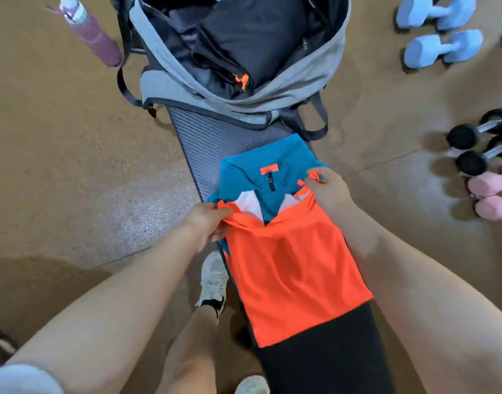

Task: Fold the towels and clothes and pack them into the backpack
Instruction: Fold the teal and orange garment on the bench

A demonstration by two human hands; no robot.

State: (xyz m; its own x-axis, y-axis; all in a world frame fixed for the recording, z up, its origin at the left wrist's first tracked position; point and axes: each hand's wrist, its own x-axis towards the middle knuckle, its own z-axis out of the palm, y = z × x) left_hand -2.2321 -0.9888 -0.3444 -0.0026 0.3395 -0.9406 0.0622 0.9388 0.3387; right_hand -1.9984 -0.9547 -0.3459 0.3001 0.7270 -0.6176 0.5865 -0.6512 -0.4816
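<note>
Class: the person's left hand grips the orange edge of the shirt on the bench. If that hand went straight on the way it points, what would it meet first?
Probably the shirt itself: the left hand points right across the bench, toward the white and teal collar area. Beyond that lies the right hand. Depth is uncertain.

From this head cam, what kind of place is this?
Likely a gym or home workout area: blue dumbbells, black dumbbells and pink dumbbells on the floor, and a padded bench.

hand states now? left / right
Left hand: closed, pinching the orange-and-teal shirt at its left edge.
Right hand: closed, gripping the same shirt's right shoulder.
</note>
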